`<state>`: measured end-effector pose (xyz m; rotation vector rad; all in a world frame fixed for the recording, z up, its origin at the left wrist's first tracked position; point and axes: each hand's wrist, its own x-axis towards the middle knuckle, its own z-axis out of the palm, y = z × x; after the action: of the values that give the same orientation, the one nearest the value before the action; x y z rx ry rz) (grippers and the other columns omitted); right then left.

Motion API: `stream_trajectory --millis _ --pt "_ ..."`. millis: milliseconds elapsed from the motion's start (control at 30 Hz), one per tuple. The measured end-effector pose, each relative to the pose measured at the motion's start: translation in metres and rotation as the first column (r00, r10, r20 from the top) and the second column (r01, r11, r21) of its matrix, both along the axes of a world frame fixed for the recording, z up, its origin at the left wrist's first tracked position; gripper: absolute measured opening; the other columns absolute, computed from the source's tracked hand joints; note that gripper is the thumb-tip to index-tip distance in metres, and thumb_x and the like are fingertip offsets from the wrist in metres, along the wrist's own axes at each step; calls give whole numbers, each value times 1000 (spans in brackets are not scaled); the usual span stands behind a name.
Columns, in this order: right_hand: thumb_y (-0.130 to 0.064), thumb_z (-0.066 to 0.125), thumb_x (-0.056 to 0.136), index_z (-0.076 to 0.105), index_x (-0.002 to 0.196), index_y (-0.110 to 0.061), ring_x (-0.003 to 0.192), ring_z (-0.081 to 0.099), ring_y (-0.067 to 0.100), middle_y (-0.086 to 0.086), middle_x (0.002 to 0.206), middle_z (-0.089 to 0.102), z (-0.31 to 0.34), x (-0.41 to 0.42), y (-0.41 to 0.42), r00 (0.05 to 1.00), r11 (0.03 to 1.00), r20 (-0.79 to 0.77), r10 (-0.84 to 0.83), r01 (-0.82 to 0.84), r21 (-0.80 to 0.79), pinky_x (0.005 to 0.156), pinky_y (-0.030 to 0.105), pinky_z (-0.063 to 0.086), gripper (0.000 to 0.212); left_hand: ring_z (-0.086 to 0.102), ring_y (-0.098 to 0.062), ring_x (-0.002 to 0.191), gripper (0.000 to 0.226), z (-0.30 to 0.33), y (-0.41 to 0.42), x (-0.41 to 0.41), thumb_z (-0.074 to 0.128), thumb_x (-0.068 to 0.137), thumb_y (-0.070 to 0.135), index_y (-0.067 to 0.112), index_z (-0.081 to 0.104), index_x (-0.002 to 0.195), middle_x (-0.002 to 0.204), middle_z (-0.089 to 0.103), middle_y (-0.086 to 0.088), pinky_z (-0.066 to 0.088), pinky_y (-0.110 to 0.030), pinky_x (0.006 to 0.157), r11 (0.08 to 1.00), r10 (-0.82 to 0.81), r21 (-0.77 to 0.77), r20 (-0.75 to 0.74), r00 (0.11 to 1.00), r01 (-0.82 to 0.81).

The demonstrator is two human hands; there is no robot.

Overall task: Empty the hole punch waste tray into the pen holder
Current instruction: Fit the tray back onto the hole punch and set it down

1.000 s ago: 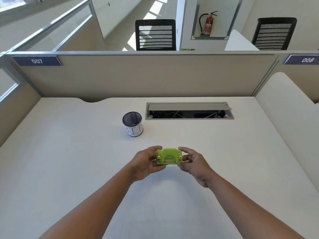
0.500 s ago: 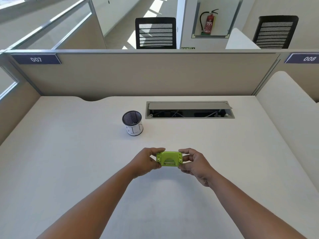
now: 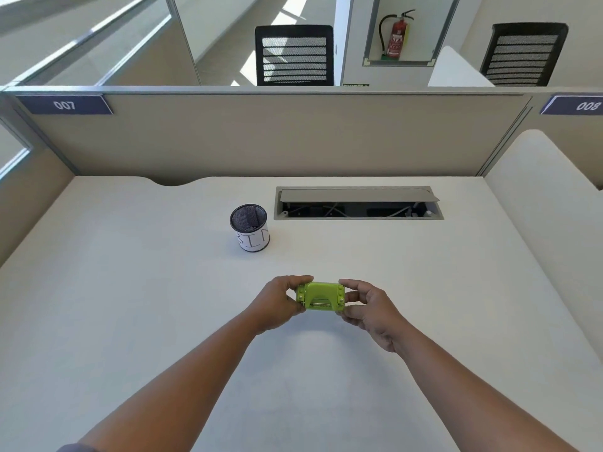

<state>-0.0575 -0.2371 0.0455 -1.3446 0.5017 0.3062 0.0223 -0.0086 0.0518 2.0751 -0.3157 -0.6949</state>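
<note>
Just below frame centre the left hand point(image 3: 277, 305) and right hand point(image 3: 368, 308) each close a grip on one end of the green hole punch point(image 3: 321, 296), held over the tabletop point(image 3: 130, 305); the step looks like freeing its waste tray; next comes carrying it to the pen holder point(image 3: 249, 228), up and left.

- The hole punch point(image 3: 320, 296) looks like smooth lime-green plastic with a slight sheen; a thin bright metal strip runs across its near face.
- The pen holder point(image 3: 250, 227) is dark wire mesh, wrapped low down in white paper.
- The table point(image 3: 130, 305) is a smooth, matt off-white surface.
- The far partition point(image 3: 277, 135) looks like matt beige cloth.
</note>
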Motion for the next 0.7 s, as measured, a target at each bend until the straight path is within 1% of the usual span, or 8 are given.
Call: stream_trajectory --millis 133,200,267,367,433,500,600,700 --pt "8 56 93 69 115 -5 80 73 32 15 96 76 8 2 -2 991 990 -115 -68 81 114 72 35 64 29 65 -5 66 66 1 3 1 72 84 -1 34 61 138 116 68 4 53 -23 63 1000 -24 10 -29 999 24" --pt "-10 64 98 71 108 -3 73 72 27 14 90 75 9 4 0 986 995 -145 -80 88 52 68 35 63 14 65 -3 65 65 2 4 2 72 83 0 35 61 138 117 67 5 54 -24 65 999 -50 17 -37 998 51" --pt "-22 69 98 72 101 -5 67 69 23 11 85 74 7 4 2 986 996 -141 -85 82 -27 64 33 61 17 66 -1 66 65 3 3 2 71 83 1 34 61 138 113 67 9 52 -16 63 996 -78 28 -37 996 80" --pt "-20 70 97 71 91 -8 60 63 19 8 77 71 8 4 4 990 990 -103 -101 89 -113 60 30 58 14 69 -1 69 65 5 2 1 71 82 1 34 62 137 107 69 13 52 -15 64 996 -91 15 -60 994 92" --pt "-19 70 97 72 88 -9 57 60 17 7 74 70 9 5 5 992 981 -63 -113 101 -167 59 28 57 14 71 -5 72 65 6 1 0 72 81 0 35 63 135 111 71 10 56 -20 71 997 -79 -13 -86 993 78" --pt "-18 69 98 73 90 -7 58 60 17 6 76 70 8 6 6 992 975 -42 -115 105 -195 60 28 57 14 72 -8 74 65 4 2 -2 72 81 -2 39 63 130 116 70 7 57 -19 74 997 -60 -50 -108 992 54" --pt "-16 64 101 72 102 -7 62 64 18 5 86 72 6 5 7 994 985 -60 -86 76 -154 66 31 60 12 73 -9 74 65 2 3 -2 72 81 -4 42 63 126 119 69 2 55 -14 69 997 -30 -81 -127 992 19" --pt "-3 60 98 71 112 -12 75 72 19 2 96 76 5 3 4 994 998 -106 34 -40 -55 73 32 60 20 74 -11 75 61 -1 6 -2 72 81 -5 36 66 125 119 66 -2 59 -21 73 993 11 -115 -158 987 -29"
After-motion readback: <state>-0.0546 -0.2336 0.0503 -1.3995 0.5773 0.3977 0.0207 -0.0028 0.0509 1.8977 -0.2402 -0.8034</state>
